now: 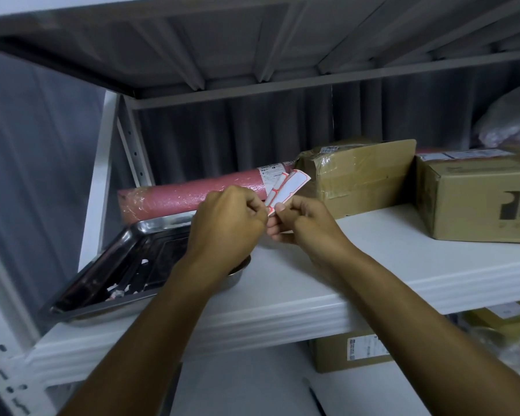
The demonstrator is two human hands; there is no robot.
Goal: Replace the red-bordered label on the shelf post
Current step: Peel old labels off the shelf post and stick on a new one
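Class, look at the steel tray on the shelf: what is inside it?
Inside the steel tray lie small torn white scraps on its dark reflective bottom. The left hand and forearm cover the tray's right part, so what lies there cannot be seen.

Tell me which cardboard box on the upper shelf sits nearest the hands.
The crumpled, tape-wrapped box beside the pink roll; the printed box sits farther right.

A white shelf board (373, 265) is carried by white perforated posts (102, 175) at the left. On it a metal tray (117, 265) is set at the left front corner, overhanging the edge, with a pink wrapped roll (177, 196) laid behind it. A taped cardboard parcel (357, 181) is placed mid-shelf, and a cardboard box (478, 199) at the right.
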